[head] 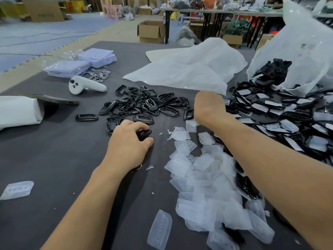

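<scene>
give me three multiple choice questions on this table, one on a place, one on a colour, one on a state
1. Where is the white plastic handheld controller? A beside the silvery round discs; B inside a cardboard box; C under a forearm.
2. What colour are the loose rounded plastic frames? A red; B black; C yellow.
3. What is the left hand doing? A lying flat; B holding scissors; C gripping a black plastic piece.
Answers: 1 A, it lies by the discs. 2 B, all glossy black. 3 C, fingers curl round it.
</scene>
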A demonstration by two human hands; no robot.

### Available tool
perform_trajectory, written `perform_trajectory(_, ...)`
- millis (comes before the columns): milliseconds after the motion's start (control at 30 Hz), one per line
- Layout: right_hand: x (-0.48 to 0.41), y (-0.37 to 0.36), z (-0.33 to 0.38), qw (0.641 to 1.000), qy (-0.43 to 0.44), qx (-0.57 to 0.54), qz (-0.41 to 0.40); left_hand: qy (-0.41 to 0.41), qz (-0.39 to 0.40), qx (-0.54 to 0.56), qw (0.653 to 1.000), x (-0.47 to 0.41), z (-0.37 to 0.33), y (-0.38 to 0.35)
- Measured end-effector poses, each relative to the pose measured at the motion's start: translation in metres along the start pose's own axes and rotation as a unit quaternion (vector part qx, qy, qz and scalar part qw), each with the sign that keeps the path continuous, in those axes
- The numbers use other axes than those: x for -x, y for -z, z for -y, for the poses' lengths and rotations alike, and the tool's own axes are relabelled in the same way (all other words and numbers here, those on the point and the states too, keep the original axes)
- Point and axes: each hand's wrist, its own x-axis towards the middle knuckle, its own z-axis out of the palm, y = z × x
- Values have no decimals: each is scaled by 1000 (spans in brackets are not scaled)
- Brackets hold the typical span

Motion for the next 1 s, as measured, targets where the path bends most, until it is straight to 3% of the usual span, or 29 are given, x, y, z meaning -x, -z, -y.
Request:
perform_trajectory(200,28,0,2,998,40,-33,40,34,-21,5,999,3,2,2)
perform_trajectory(333,44,0,1,990,-48,-96,96,63,-47,-62,995,6,-1,1)
perform_trajectory(433,58,-1,5,989,-68,-79,103,98,-21,-56,993,3,-3,5)
perform_trajectory(600,83,5,6,997,-36,-31,55,107,21,31,994,4,-2,14)
perform_trajectory(700,114,8,1,988,-59,-120,-77,79,-12,83,993,13,-6,15)
perform_trajectory(767,143,10,6,951,-75,-233,-188,67,-16,174,982,21,-18,12)
perform_trajectory(800,156,12,10,924,-91,-308,-206,68,3,238,969,25,-27,9)
perform_trajectory(900,173,15,21,802,-156,-564,-117,89,79,389,913,37,-49,1)
perform_trajectory(1000,170,18,25,678,-189,-709,-37,90,125,441,884,42,-58,-2)
